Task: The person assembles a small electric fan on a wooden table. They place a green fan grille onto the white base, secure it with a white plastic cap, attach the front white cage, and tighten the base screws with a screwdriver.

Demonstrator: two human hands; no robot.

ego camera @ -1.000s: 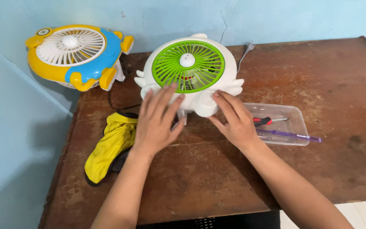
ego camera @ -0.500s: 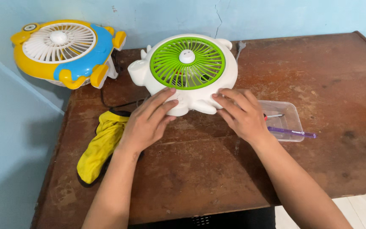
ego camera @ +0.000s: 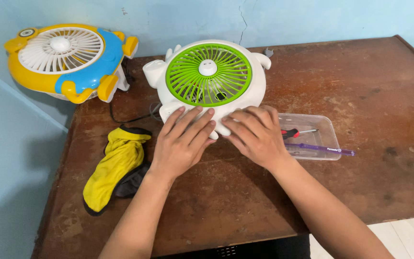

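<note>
A white toy-shaped fan with a green grille (ego camera: 208, 76) lies face up on the brown wooden table (ego camera: 360, 96). My left hand (ego camera: 182, 139) rests flat on the fan's near white edge, fingers spread over it. My right hand (ego camera: 256, 134) lies beside it on the same near edge, fingers pointing left and touching the casing. Both hands press on the fan's lower rim without closing around it.
A yellow, blue and white fan (ego camera: 68, 60) leans at the table's far left corner against the blue wall. A yellow and black cloth (ego camera: 116, 165) lies to the left. A clear plastic tray (ego camera: 329, 132) holds a red-handled screwdriver (ego camera: 295, 132) and a purple tool (ego camera: 319, 148).
The green fan has been turned anticlockwise on the table. Both hands have drawn closer together on its near edge, and the view shifted slightly.
</note>
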